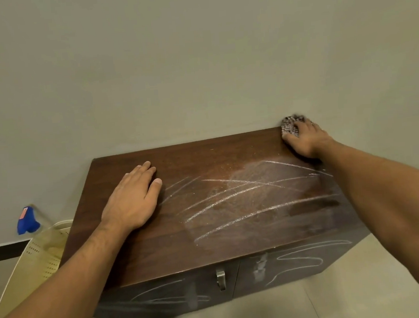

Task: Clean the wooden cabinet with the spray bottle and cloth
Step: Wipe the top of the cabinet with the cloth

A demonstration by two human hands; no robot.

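Note:
A low dark wooden cabinet (184,236) stands against the wall. White chalk-like streaks and a wet, hazy patch cover the right half of its top, and more white lines mark its two doors. My left hand (131,197) lies flat, fingers together, on the top's left part and holds nothing. My right hand (307,138) presses a crumpled grey-brown cloth (289,125) onto the far right corner, by the wall. The blue spray bottle (26,221) stands on the floor to the cabinet's left, partly hidden by a basket.
A pale yellow perforated plastic basket (36,262) leans at the cabinet's left side. A metal handle (221,279) sits where the doors meet. Plain wall rises behind the cabinet; beige tiled floor (363,284) spreads in front and to the right.

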